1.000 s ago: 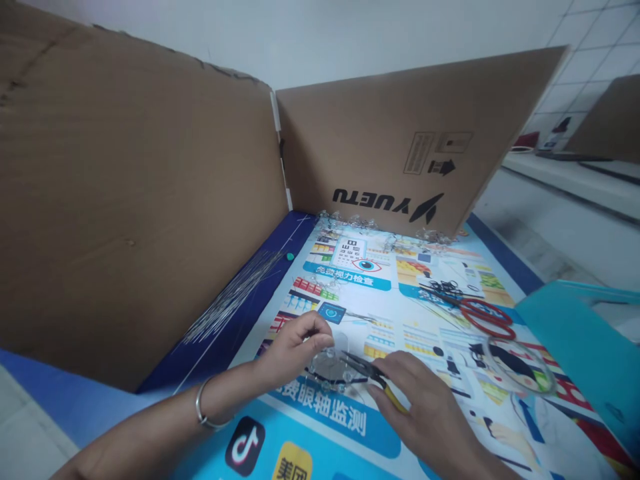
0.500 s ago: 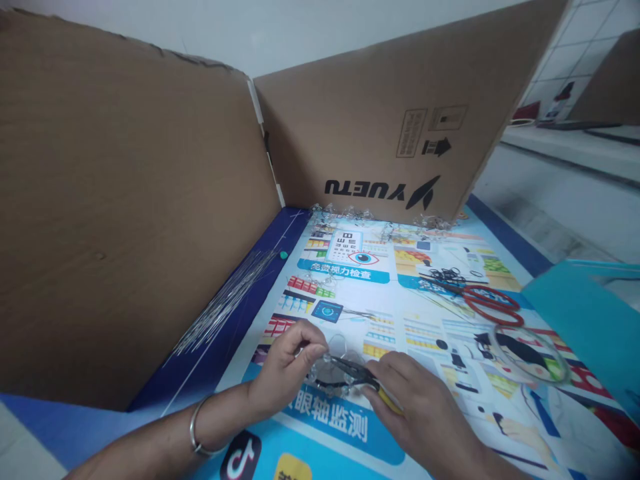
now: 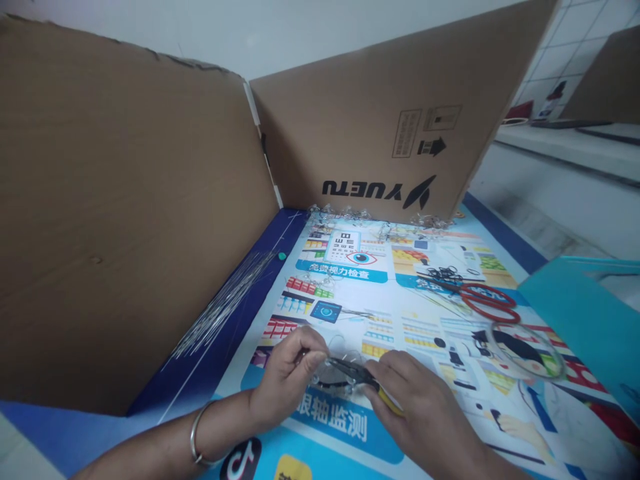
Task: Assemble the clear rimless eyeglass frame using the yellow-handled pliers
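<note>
My right hand (image 3: 413, 397) is wrapped round long-nose pliers (image 3: 359, 373) with yellow handles, their jaws pointing left. Thumb and fingers of my left hand (image 3: 290, 367) pinch together at the plier tips, on a piece of clear beads and thin wire (image 3: 336, 391). A dark band runs along the lower side of that piece, just above the printed mat. My fingers hide the exact spot they grip, and I cannot tell what the jaws close on.
Cardboard panels (image 3: 350, 140) stand at the left and back. Beaded wire pieces (image 3: 340, 213) lie along the back panel. Straight wires (image 3: 225, 303) lie at left. Red-handled scissors (image 3: 489, 303), black loops (image 3: 449, 274) and a clear ring-shaped coil (image 3: 559, 363) are at right, beside a teal folder (image 3: 580, 300).
The camera view has shifted slightly. My left hand and the plier tips have come closer together; both hands keep their hold.
</note>
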Demonstrator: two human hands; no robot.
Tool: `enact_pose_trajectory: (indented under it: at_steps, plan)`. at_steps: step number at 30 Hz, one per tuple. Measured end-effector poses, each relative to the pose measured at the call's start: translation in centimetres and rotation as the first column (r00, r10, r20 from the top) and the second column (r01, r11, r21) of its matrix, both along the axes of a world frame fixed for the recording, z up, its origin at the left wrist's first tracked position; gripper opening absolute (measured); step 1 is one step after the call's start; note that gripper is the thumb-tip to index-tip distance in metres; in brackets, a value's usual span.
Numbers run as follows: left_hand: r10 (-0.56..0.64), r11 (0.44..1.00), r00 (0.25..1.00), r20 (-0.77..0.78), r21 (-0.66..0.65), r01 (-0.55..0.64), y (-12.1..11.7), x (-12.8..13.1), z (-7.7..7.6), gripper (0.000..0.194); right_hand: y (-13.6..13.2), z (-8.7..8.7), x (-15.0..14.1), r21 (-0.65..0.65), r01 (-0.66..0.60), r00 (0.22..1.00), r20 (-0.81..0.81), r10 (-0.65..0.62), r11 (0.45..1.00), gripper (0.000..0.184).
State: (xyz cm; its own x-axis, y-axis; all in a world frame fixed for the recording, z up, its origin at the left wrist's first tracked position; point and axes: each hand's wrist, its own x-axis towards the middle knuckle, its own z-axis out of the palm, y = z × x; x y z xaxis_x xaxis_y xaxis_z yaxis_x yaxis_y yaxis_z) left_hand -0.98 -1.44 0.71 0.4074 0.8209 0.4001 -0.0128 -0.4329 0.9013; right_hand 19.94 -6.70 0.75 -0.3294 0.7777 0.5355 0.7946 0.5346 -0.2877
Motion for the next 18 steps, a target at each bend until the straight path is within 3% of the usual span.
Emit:
enact_pose_trajectory:
  at_steps: [7,18]
  plan:
    - [0.019,0.997,1.0,0.017,0.074,-0.02,-0.32,0.28,-0.03,0.009,-0.2,-0.33,-0.1,-0.042,0.014,1.0,0.001,-0.014,0.999,0.018]
    - [0.03,0.998,0.999,0.037,0.053,-0.032,-0.75,0.5,0.11,0.01,-0.35,-0.49,-0.6,0.06,0.062,0.996,0.056,-0.065,0.996,0.021]
